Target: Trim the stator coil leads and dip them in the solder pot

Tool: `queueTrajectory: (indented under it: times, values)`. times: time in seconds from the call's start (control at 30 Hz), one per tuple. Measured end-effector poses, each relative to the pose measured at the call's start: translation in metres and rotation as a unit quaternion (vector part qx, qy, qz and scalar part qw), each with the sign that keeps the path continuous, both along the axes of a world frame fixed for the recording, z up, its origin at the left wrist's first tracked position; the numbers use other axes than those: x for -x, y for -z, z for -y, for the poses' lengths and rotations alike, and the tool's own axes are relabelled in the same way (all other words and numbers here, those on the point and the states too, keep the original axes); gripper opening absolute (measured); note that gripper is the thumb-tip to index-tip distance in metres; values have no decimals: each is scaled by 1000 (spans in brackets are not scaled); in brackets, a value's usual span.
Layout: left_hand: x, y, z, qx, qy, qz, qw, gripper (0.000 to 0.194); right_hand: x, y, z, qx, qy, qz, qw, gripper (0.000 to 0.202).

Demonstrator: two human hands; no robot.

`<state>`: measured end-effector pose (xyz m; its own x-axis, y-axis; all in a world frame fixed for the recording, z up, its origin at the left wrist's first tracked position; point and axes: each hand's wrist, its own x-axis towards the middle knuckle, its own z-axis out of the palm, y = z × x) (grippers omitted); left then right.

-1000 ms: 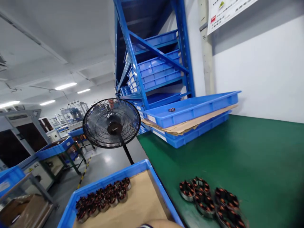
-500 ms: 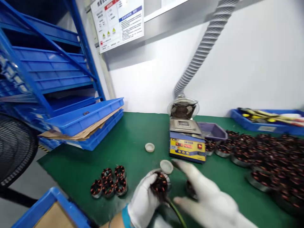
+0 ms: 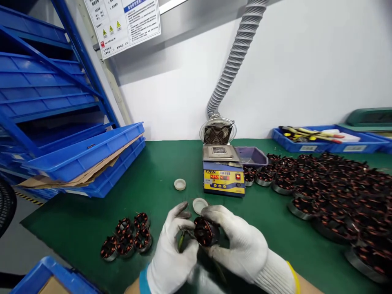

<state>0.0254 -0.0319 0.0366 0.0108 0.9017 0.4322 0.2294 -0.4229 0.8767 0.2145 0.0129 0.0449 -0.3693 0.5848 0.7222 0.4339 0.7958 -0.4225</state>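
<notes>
A small motor stator [image 3: 206, 232] with copper windings and a dark body is held on its side between my two gloved hands. My right hand [image 3: 237, 241] wraps round it from the right, fingers over the top and thumb below. At its left end, the curved fingers and thumb of my left hand [image 3: 175, 245] meet the rim. A thin yellow-green strip [image 3: 181, 241] shows inside the left hand's curl; what it belongs to is hidden. Just beyond the fingers lies a round white dish [image 3: 200, 206], and farther back a smaller white dish [image 3: 179, 184].
A yellow-and-blue heating unit [image 3: 224, 183] with a digital display stands ahead under a grey duct [image 3: 239, 53]. Several stators [image 3: 125, 244] sit at left, and a large group of them [image 3: 330, 196] covers the right. Blue trays [image 3: 92, 159] are stacked at left; a purple bin [image 3: 252, 156] stands behind.
My right hand has come in from the right and closed on the stator. My left hand has shifted to its left end, and the stator has turned. The camera view has swung right.
</notes>
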Motion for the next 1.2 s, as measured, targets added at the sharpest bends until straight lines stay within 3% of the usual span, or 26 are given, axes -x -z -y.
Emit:
queueTrajectory:
  times: [0.13,0.27,0.43,0.57,0.67,0.73,0.9,1.0,1.2]
  values:
    - [3,-2,-4,-85,-16,-169,982,42,-2,5,-5,-52,-41,30,997,61]
    - [3,-8,-6,-84,-30,-237,967,29,-3,7,-8,-42,-65,54,995,56]
    - [4,-17,-7,32,-34,-153,987,21,-3,6,-6,-7,-57,15,998,50]
    - [10,-21,-12,155,-39,-85,983,19,-3,7,-3,0,-50,-11,999,52]
    - [13,-23,-11,127,-73,-12,989,19,0,9,0,47,-15,-12,999,51]
    - [10,-23,-6,78,-65,19,995,22,3,11,1,100,10,-8,995,48]
    - [-9,-18,4,40,-42,-57,997,23,9,14,4,126,-32,5,992,41]
    - [-14,-16,4,79,-49,-59,994,15,12,16,6,113,-39,15,993,43]
    - [-7,-28,1,207,53,33,976,11,13,12,7,120,-38,6,992,50]
